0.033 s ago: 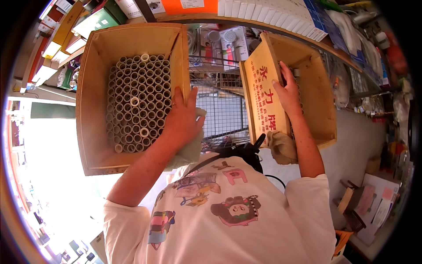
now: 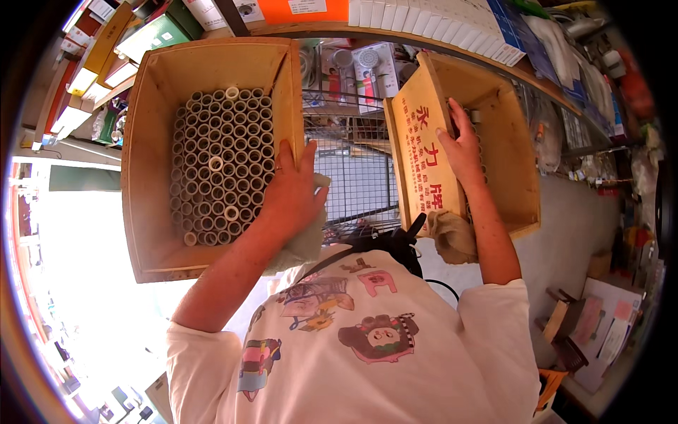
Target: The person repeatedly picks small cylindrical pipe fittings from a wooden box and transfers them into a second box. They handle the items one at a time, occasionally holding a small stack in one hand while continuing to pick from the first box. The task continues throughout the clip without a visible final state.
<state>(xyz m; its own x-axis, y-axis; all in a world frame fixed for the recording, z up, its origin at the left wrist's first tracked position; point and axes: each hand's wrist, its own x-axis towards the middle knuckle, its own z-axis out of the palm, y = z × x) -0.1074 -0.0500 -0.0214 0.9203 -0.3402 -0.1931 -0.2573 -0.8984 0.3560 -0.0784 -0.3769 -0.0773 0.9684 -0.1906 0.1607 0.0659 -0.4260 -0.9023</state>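
Observation:
On the left, a wooden box [image 2: 138, 177] holds many short pale tubes [image 2: 219, 152] standing on end in packed rows. My left hand [image 2: 288, 187] grips this box's right wall, fingers over the rim. A greenish-grey cloth [image 2: 300, 244] hangs beside that hand; whether the hand also holds it is hidden. A second wooden box [image 2: 512, 162], with red printing on its side, stands on the right. My right hand [image 2: 462, 145] is closed over its left wall, thumb outside and fingers inside. A few tubes show in it, mostly hidden by that wall. A brown cloth [image 2: 453, 237] lies by my right forearm.
Between the boxes is a wire-mesh rack [image 2: 349, 177]. Shower heads [image 2: 369, 58] in packaging lie behind it. A shelf [image 2: 296, 30] with cartons runs across the back. Bagged goods [image 2: 554, 53] hang at far right. A black bag [image 2: 385, 247] is at my waist.

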